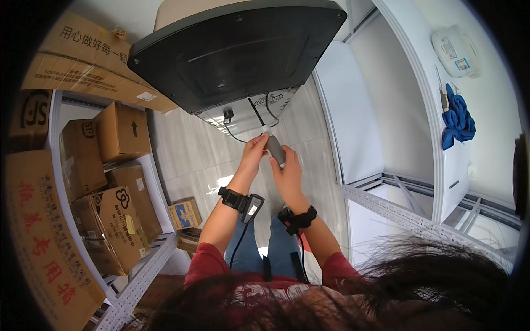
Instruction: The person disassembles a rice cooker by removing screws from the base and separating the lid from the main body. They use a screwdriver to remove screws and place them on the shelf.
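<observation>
Two hands up in front of me, both on the grey plug (275,150) at the end of a black cord (256,113). My right hand (288,175) is wrapped shut around the plug body from below; my left hand (253,154) pinches its far end with fingertips closed, right where the cord comes in. The cord runs up to the underside of the big dark appliance (237,49) overhead, which has a second loop of cable hanging just beside it. I'd say the trick now is a steady right grip and small left-finger moves, no yanking on the cord itself. Boxes (118,132) are stacked on the shelf (146,259) at left, and a white cabinet (386,110) stands at right, well apart from my hands.
</observation>
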`<state>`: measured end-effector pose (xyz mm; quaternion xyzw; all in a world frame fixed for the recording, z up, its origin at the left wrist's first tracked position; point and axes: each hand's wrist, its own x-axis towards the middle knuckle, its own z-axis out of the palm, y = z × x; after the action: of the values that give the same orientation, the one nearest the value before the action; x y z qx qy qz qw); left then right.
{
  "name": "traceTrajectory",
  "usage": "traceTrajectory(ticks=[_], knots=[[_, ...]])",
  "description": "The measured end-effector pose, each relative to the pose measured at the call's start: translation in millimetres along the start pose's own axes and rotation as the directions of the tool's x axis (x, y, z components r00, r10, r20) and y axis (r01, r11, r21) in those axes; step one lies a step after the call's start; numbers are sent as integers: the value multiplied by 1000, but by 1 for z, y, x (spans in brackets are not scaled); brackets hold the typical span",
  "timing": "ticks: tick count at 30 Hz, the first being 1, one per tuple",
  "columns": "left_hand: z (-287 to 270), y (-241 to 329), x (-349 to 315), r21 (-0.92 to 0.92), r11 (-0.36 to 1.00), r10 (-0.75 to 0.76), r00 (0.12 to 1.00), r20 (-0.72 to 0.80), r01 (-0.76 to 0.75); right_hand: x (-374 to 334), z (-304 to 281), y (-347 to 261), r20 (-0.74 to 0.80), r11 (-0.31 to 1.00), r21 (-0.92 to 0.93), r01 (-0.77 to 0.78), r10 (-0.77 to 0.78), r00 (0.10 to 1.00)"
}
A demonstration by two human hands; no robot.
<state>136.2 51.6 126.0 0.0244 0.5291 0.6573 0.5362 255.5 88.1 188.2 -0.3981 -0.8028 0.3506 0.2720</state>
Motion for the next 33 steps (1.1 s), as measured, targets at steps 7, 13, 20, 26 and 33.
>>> traceTrajectory(ticks=[7, 13, 20, 26, 33], knots=[[-5, -6, 2, 0, 999, 51, 995, 87, -51, -8, 7, 2, 13, 995, 68, -70, 70, 997], [-1, 5, -2, -39, 999, 35, 995, 94, -31, -5, 10, 8, 151, 979, 42, -197, 189, 970], [1, 12, -11, -132, 991, 20, 997, 73, -10, -8, 12, 2, 99, 994, 64, -87, 81, 992], [-12, 3, -1, -28, 999, -19, 998, 59, 21, -11, 24, 0, -99, 999, 19, -29, 31, 995], [-16, 5, -1, 13, 997, 77, 986, 151, -80, -1, 11, -4, 283, 929, 33, -368, 344, 895]])
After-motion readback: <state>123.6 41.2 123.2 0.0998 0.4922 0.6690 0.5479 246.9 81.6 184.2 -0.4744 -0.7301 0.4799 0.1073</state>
